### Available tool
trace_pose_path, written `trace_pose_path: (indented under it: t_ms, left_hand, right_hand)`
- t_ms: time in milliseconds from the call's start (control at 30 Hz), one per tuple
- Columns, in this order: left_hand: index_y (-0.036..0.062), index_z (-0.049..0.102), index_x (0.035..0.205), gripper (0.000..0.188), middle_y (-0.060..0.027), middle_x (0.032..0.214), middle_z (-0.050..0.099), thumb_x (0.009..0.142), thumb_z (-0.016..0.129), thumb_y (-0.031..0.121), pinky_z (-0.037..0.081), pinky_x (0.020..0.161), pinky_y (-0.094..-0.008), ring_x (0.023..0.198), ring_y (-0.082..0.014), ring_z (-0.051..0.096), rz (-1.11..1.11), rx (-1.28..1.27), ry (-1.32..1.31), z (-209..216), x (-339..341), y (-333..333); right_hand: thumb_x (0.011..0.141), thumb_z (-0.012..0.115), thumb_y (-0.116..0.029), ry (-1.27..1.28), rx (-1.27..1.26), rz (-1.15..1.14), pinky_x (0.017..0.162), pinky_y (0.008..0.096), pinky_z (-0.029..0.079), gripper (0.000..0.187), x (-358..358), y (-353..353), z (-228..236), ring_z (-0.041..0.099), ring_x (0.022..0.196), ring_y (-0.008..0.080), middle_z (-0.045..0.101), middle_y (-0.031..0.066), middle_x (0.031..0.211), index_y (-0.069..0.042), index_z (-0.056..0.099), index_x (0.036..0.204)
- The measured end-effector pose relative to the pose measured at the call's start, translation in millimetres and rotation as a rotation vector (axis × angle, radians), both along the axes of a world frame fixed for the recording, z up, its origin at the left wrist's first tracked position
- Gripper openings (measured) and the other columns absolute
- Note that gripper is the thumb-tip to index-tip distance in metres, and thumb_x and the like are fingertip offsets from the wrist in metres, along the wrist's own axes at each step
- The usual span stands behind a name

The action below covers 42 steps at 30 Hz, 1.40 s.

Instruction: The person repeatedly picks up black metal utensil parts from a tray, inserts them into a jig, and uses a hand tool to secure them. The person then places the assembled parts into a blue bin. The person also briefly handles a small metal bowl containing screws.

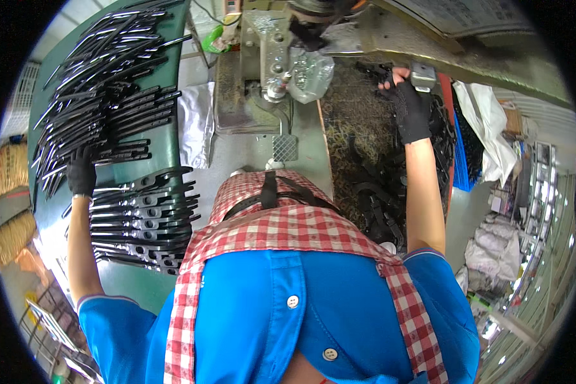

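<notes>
Black-gloved left hand (81, 173) on black rods (134, 115) near left edge of green counter (164, 152); cannot tell its grip. Right hand (408, 105), fingers curled, beside grey block (424, 77) at brown board's (358, 109) far right corner; hold unclear. Clear bag (312, 77) near far left corner; blue crate (462, 182) beyond red right edge.

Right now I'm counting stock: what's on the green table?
Black rods lie piled on the green table, the left hand at them; black holed parts lie nearer the person. Lower rods are covered, so can't be counted.
</notes>
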<state>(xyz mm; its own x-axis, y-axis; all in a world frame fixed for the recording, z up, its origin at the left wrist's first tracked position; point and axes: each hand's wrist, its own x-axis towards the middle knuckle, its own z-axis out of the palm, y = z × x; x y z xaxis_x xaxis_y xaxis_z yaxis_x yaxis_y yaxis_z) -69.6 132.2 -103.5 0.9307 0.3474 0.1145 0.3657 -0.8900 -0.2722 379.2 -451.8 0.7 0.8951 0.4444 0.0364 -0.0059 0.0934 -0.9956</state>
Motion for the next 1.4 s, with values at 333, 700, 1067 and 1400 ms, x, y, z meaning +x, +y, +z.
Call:
trace_pose_path:
  t_ms: [333, 700, 1067, 1400]
  left_hand:
    - [0.0073, 0.059, 0.105, 0.033, -0.0118, 0.092, 0.060, 0.073, 0.060, 0.000, 0.047, 0.076, -0.0380, 0.084, -0.0324, 0.058, -0.408, -0.628, -0.238, 44, 97, -143]
    - [0.0132, 0.054, 0.118, 0.036, -0.0114, 0.081, 0.061, 0.087, 0.057, 0.031, 0.046, 0.056, -0.0396, 0.066, -0.0316, 0.060, -0.655, -0.754, -0.150, 128, 203, -253]
    - [0.0086, 0.061, 0.111, 0.034, -0.0169, 0.073, 0.062, 0.087, 0.057, 0.033, 0.048, 0.058, -0.0405, 0.067, -0.0348, 0.062, -0.595, -0.813, -0.139, 152, 217, -271]
    - [0.0088, 0.059, 0.088, 0.025, -0.0136, 0.066, 0.058, 0.088, 0.056, 0.033, 0.043, 0.051, -0.0425, 0.058, -0.0343, 0.058, -0.579, -0.555, -0.094, 171, 212, -269]
  right_hand:
    - [0.076, 0.067, -0.026, -0.471, -1.747, 0.671, 0.071, 0.0390, 0.050, 0.024, -47, -120, -116, 0.064, 0.079, 0.0260, 0.065, 0.0122, 0.082, -0.003, 0.057, 0.080]
    - [0.085, 0.061, -0.020, -0.030, -0.358, -0.186, 0.064, 0.0321, 0.048, 0.021, -49, -37, -3, 0.060, 0.072, 0.0181, 0.064, 0.0087, 0.082, 0.001, 0.062, 0.087]
    - [0.091, 0.050, -0.015, 0.379, 0.144, -0.025, 0.049, 0.0248, 0.047, 0.015, -118, 51, 35, 0.058, 0.056, 0.0168, 0.065, 0.0116, 0.081, -0.007, 0.057, 0.102]
    - [0.099, 0.039, -0.030, 0.779, 0.262, 0.268, 0.041, 0.0223, 0.026, 0.024, -122, 73, 13, 0.029, 0.039, 0.0066, 0.050, 0.0017, 0.068, -0.008, 0.051, 0.099]
